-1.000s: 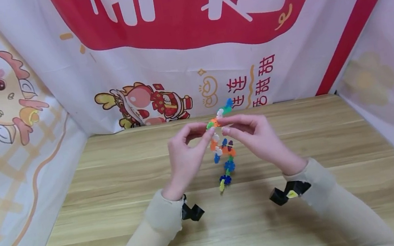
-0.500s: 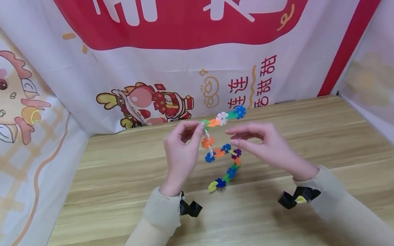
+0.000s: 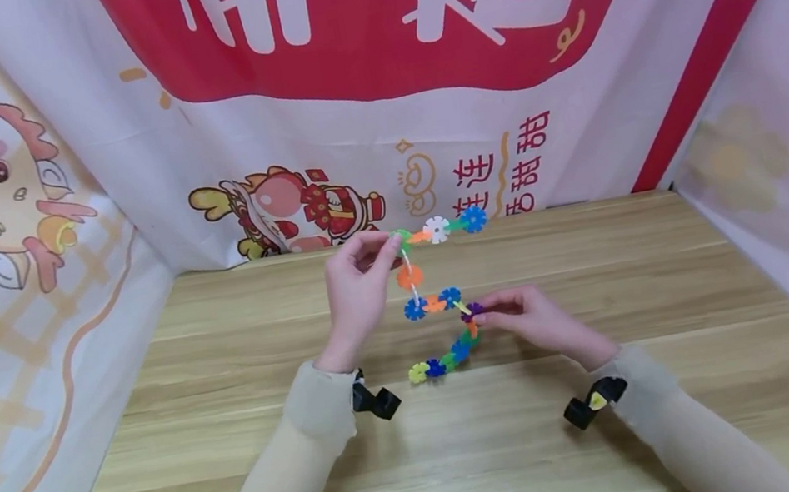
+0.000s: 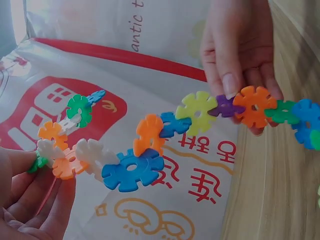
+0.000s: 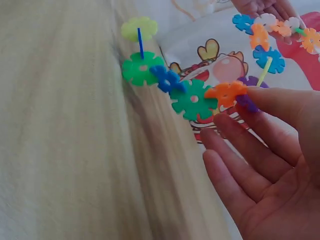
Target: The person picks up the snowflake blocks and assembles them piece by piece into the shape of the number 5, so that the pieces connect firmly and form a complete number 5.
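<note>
A chain of colourful notched plastic snowflake discs (image 3: pixel 410 277) hangs between the two hands in a shape like a 5. My left hand (image 3: pixel 361 288) pinches a green disc (image 4: pixel 37 164) at its upper left corner, thumb against fingers. From there a short row runs right to a blue disc (image 3: pixel 474 219). Lower down, my right hand (image 3: pixel 537 322) pinches a purple disc (image 5: pixel 248 103) at the curve, with the other fingers spread in the right wrist view. The lower tail ends in a yellow disc (image 3: pixel 419 373).
Below lies a wood-grain table (image 3: pixel 244 469). A white and red printed cloth (image 3: pixel 376 114) hangs behind it, and more printed cloth stands at both sides. Each wrist carries a black camera mount (image 3: pixel 378 399).
The right hand has let go near the top row and moved down to pinch the purple disc. The chain has turned to face the head view more flatly. The left hand keeps its pinch.
</note>
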A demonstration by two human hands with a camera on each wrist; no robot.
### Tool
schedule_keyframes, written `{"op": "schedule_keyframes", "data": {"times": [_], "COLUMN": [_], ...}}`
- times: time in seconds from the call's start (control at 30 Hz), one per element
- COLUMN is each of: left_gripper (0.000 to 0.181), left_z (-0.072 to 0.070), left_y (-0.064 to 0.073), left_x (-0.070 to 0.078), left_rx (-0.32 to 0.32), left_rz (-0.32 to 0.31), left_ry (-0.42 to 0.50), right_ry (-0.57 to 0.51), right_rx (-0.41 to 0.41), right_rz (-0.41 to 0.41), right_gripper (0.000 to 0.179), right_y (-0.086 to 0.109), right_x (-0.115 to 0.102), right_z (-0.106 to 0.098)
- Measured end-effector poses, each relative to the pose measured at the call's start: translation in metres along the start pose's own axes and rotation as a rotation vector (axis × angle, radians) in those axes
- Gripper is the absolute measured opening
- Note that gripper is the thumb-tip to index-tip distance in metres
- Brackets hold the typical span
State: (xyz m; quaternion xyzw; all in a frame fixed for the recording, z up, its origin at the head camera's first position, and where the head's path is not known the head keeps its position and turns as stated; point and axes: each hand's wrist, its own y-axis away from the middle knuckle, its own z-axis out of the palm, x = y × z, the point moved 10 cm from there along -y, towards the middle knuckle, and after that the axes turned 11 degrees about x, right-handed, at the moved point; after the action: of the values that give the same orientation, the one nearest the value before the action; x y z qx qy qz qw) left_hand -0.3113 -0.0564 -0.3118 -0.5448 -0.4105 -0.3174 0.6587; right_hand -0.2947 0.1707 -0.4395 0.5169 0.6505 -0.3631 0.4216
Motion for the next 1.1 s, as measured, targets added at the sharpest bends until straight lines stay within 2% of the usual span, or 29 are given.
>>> {"op": "schedule_keyframes", "data": {"times": [0.13, 0.33, 0.5, 0.7, 0.8, 1.1], "left_gripper": [0.019, 0.02, 0.021, 0.023, 0.024, 0.03], "left_z": [0.001, 0.002, 0.004, 0.009, 0.01, 0.009], "left_y": [-0.01, -0.024, -0.029, -0.024, -0.02, -0.009], "left_x": [-0.014, -0.037, -0.066, -0.109, -0.127, -0.165], "left_rx": [-0.017, -0.029, -0.039, -0.058, -0.06, -0.097], "left_rz": [-0.06, -0.186, -0.304, -0.441, -0.49, -0.561], "left_ry": [0.021, 0.024, -0.015, -0.044, -0.067, -0.14], "right_ry": [-0.062, -0.144, -0.184, -0.181, -0.177, -0.109], "right_rx": [-0.013, -0.019, -0.018, -0.034, -0.055, -0.1], "right_rz": [0.004, 0.041, 0.069, 0.119, 0.144, 0.166], "right_gripper": [0.023, 0.027, 0.027, 0.023, 0.025, 0.027], "right_y": [0.0, 0.002, 0.003, 0.003, 0.004, 0.005], "right_x": [0.003, 0.006, 0.008, 0.018, 0.023, 0.031], "right_z": [0.006, 0.006, 0.005, 0.008, 0.011, 0.02]}}
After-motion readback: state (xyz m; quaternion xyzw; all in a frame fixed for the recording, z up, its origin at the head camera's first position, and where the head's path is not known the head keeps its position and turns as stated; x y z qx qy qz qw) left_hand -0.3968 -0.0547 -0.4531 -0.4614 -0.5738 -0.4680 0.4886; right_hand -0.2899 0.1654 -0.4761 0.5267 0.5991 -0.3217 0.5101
